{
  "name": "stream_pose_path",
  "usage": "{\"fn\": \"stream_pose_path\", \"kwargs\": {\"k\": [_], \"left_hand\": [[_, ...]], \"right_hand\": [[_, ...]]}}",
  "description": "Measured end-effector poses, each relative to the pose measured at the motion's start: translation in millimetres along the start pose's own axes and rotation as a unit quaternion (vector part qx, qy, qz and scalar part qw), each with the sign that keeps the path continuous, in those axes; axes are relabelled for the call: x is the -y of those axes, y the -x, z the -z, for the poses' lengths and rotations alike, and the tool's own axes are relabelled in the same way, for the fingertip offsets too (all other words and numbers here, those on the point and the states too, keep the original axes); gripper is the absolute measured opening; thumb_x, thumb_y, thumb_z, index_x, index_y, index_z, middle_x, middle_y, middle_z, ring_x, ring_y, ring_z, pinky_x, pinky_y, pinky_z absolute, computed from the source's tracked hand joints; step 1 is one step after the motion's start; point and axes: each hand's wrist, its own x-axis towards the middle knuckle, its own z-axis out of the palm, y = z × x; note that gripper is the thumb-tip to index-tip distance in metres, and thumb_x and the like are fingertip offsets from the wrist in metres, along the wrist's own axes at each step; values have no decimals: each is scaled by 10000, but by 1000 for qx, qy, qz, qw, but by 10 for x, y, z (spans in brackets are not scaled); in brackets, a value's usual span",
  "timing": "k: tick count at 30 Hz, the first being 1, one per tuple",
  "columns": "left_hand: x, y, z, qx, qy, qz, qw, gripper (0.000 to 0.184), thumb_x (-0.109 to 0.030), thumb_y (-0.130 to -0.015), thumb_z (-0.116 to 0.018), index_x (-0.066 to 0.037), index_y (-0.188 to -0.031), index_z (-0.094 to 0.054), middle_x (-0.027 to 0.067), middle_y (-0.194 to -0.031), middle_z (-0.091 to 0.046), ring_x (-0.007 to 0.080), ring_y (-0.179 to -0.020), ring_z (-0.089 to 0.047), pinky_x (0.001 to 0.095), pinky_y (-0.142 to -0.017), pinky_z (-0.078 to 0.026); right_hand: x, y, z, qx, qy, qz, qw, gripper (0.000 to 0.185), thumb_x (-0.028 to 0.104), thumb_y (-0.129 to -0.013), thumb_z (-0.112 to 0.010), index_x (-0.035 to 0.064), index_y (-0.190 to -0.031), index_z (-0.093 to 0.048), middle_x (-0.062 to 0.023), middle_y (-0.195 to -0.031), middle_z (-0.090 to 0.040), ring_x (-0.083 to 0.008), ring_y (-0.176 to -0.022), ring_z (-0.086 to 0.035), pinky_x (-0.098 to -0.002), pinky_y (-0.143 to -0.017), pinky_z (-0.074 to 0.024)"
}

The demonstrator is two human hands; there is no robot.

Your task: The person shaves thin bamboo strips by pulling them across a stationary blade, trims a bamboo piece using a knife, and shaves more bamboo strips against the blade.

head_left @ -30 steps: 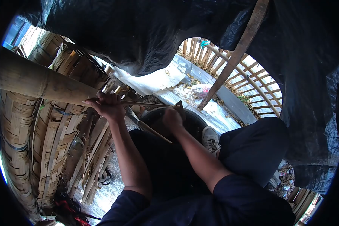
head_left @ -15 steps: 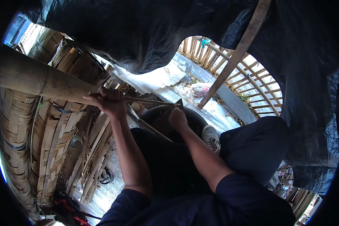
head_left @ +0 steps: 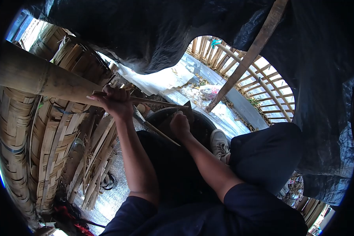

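Note:
My left hand (head_left: 116, 103) is closed around a thin bamboo strip (head_left: 159, 103), beside the end of a thick bamboo pole (head_left: 63, 84). The strip runs right to a dark, pointed piece (head_left: 189, 112) that looks like a blade. My right hand (head_left: 179, 125) is a fist just below the strip's end, against this dark piece; its grip is partly hidden. Under both hands is a round dark tub (head_left: 204, 122). A long, slightly curved tool with a pale wooden handle (head_left: 161, 133) lies across the near side of the tub, by my legs.
Woven bamboo baskets (head_left: 17, 129) and split bamboo pieces (head_left: 96, 173) stand at the left. Black plastic sheeting (head_left: 153, 35) hangs ahead, with a slanted wooden post (head_left: 249, 57) in front. A bamboo lattice fence (head_left: 263, 84) is beyond. My shoe (head_left: 219, 141) is beside the tub.
My right hand has moved slightly left and toward me, and more of the dark pointed piece shows. My left hand still grips the strip, slightly lower on the left.

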Motion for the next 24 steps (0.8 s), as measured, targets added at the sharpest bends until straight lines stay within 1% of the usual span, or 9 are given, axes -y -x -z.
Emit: {"fn": "stream_pose_path", "kwargs": {"k": [2, 4, 7, 9, 11, 14, 17, 21, 24], "left_hand": [[-4, -25, 77, 33, 8, -9, 999, 670, -801, -784, -291, -154, -627, -374, -50, -475, -155, 95, -438, -99, 278, -416, -111], [-12, -23, 87, 24, 5, 0, 1000, 671, -802, -783, -292, -155, -627, -377, -49, -475, -157, 94, -438, -101, 278, -416, -110], [-6, -10, 46, 37, 9, 1, 999, 670, -798, -787, -292, -154, -626, -378, -49, -476, -161, 91, -439, -103, 279, -414, -107], [11, -10, -21, 57, 11, 4, 998, 669, -794, -792, -292, -152, -625, -376, -49, -476, -163, 90, -438, -104, 279, -413, -105], [-30, 28, -121, -26, -7, -9, 1000, 636, -757, -833, -276, -173, -584, -299, -56, -447, -173, 88, -411, -103, 274, -405, -106], [-28, -30, 65, -18, 2, -18, 1000, 634, -755, -834, -277, -174, -585, -307, -57, -446, -176, 87, -410, -103, 273, -404, -111], [-21, -22, 60, 13, 24, -10, 1000, 645, -765, -821, -293, -157, -616, -358, -57, -468, -166, 86, -427, -102, 274, -403, -109], [36, -47, 24, 54, 36, -4, 998, 652, -766, -820, -287, -153, -610, -362, -56, -463, -180, 86, -425, -101, 273, -398, -98], [-6, -26, 60, -53, -13, -31, 998, 654, -764, -823, -280, -155, -602, -366, -55, -452, -183, 84, -418, -101, 273, -393, -89]], "right_hand": [[0, -114, 47, 9, -21, 9, 1000, 238, 169, -861, -491, -44, -948, -554, -261, -892, -646, -395, -935, -630, -465, -800, -521], [-509, -377, -100, 40, 127, 165, 977, 277, 201, -859, -494, -54, -844, -600, -303, -907, -615, -376, -924, -631, -436, -719, -532], [-646, -392, 173, 89, 91, 82, 988, 286, 190, -874, -474, -62, -840, -604, -294, -886, -621, -365, -943, -625, -440, -750, -522], [-315, -296, 222, 90, 96, 122, 984, 310, 198, -877, -466, -74, -873, -615, -290, -872, -626, -376, -907, -632, -456, -764, -513], [214, -136, 318, 36, -10, 91, 995, 312, 196, -866, -467, -77, -893, -616, -297, -881, -625, -385, -877, -637, -461, -763, -511], [-17, -342, 87, 30, 44, 138, 989, 307, 193, -870, -462, -76, -869, -609, -308, -861, -620, -399, -831, -639, -476, -758, -506], [-802, -450, 79, 65, 46, 119, 990, 271, 158, -877, -450, -65, -821, -593, -304, -816, -613, -404, -795, -636, -483, -736, -505], [-391, -305, 0, 11, 63, 168, 984, 272, 160, -879, -460, -73, -831, -592, -297, -788, -613, -410, -770, -635, -487, -725, -506], [238, -88, 242, -19, -76, 135, 988, 275, 157, -876, -466, -90, -879, -586, -294, -790, -621, -407, -779, -638, -485, -726, -510]]}}
